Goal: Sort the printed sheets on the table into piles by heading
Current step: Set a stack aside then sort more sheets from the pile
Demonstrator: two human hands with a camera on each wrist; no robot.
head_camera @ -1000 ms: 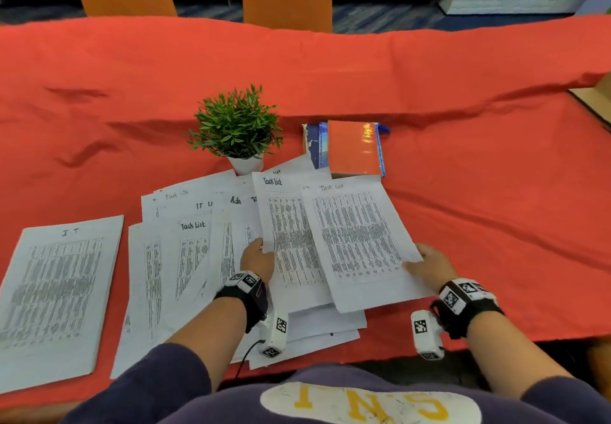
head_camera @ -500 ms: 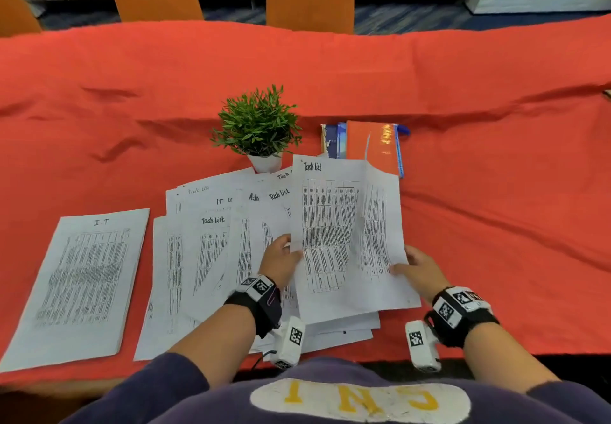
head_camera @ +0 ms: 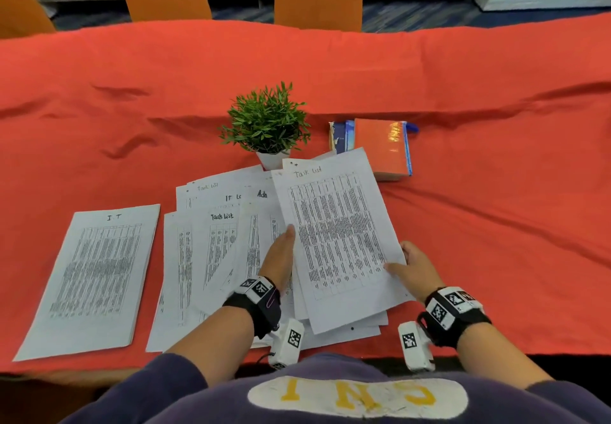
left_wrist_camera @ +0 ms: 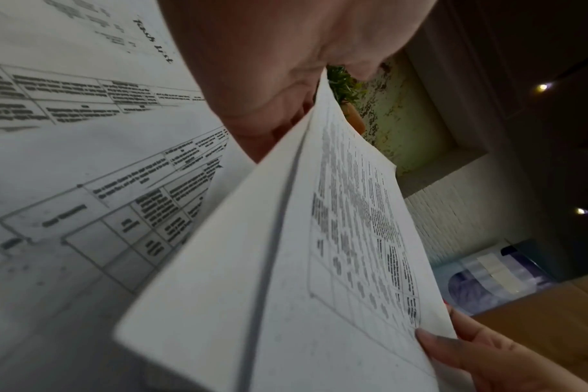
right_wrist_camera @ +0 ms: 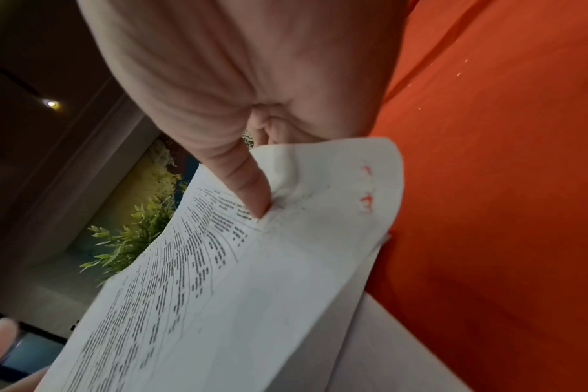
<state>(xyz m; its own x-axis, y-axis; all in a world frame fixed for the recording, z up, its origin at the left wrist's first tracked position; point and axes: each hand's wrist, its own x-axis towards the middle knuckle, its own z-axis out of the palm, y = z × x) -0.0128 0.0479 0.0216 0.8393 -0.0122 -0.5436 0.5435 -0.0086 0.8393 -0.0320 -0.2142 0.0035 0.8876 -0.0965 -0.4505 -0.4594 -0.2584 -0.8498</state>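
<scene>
The sheet [head_camera: 337, 238] in the hands is white, printed with a dense table of small dark text, and carries the handwritten heading "Task List" at its far end. It is lifted at a slant above the loose spread of sheets [head_camera: 215, 251] at the near middle of the table, its far end reaching toward the books [head_camera: 383, 145]. At least one more page lies directly under it in the same grip; the left wrist view shows two paper edges running side by side.

The right hand [head_camera: 413, 268] pinches the sheet's right edge near the lower corner, thumb [right_wrist_camera: 249, 191] pressed on top so that the paper dents, the other fingers curled underneath. The left hand [head_camera: 279, 258] stands on its edge against the sheet's left side, thumb pointing away from the body; its fingers go under the paper and cannot be seen, so whether they clasp it I cannot tell.

To the left, a separate neat pile [head_camera: 99, 278] headed "I.T" lies flat on the red tablecloth [head_camera: 496, 225]. A small potted plant [head_camera: 266, 126] stands just beyond the spread.
</scene>
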